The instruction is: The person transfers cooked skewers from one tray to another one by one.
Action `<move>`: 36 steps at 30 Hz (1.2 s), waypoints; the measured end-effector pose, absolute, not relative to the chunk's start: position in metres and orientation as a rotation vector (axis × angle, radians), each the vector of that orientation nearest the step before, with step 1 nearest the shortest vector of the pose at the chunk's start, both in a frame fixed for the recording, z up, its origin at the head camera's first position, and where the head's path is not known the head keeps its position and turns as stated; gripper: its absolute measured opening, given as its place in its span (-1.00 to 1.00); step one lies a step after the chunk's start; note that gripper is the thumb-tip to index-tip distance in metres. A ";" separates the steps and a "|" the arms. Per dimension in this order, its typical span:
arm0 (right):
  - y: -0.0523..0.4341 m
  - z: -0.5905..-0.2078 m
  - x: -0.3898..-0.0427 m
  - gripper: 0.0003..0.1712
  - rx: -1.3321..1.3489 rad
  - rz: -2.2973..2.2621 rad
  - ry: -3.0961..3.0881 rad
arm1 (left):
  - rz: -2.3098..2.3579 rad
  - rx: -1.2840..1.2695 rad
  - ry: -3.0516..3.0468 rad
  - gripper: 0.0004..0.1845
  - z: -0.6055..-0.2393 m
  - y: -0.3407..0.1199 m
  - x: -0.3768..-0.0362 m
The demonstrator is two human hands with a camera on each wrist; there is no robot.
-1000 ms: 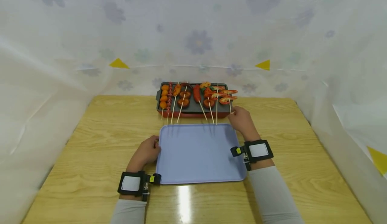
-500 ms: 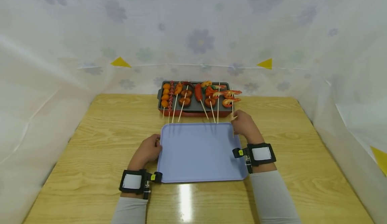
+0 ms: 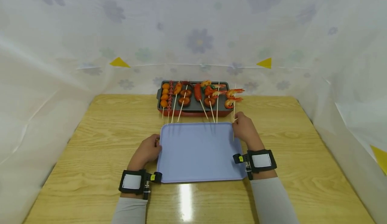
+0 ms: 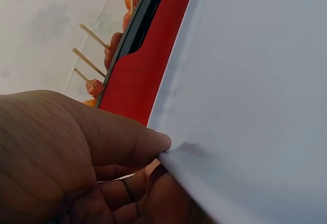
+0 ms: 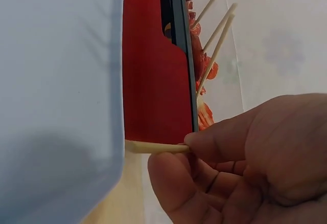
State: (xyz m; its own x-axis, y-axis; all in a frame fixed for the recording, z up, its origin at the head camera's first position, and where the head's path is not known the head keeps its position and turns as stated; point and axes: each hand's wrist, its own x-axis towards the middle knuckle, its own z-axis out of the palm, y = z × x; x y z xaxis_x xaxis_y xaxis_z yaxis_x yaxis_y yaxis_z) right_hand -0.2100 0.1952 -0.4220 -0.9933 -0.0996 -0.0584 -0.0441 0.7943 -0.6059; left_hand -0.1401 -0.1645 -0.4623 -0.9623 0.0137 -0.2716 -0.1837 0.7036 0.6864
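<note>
In the head view, a blue tray [image 3: 198, 150] lies at the middle of the frame on a wooden table [image 3: 90, 143]. Just above it, touching or nearly touching its far edge, sits a red grill [image 3: 193, 108] with a dark plate, loaded with skewers of food. The left hand [image 3: 146, 151] is at the tray's left edge, fingers curled over the rim. The right hand [image 3: 245, 130] is at the tray's upper right corner, pinching the stick of a shrimp skewer [image 3: 234, 98] whose shrimps hang over the grill's right end.

In the left wrist view, the left hand [image 4: 76, 162] fills the lower left of the frame; its thumb lies on top of the tray [image 4: 255, 81] edge and the fingers curl beneath it, so it grips the rim. The grill [image 4: 148, 65] runs up the middle toward the top.

In the right wrist view, the right hand [image 5: 245, 168] sits in the lower right, thumb and curled fingers pinching the shrimp skewer [image 5: 156, 147] near its bare end. The stick points left toward the tray [image 5: 56, 91], which fills the left side, with the grill [image 5: 153, 81] beside it.
</note>
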 end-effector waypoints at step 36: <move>0.160 -0.397 -0.136 -0.62 -0.555 -1.146 3.223 | 1.112 -0.131 2.646 -0.47 -0.463 -0.165 -0.141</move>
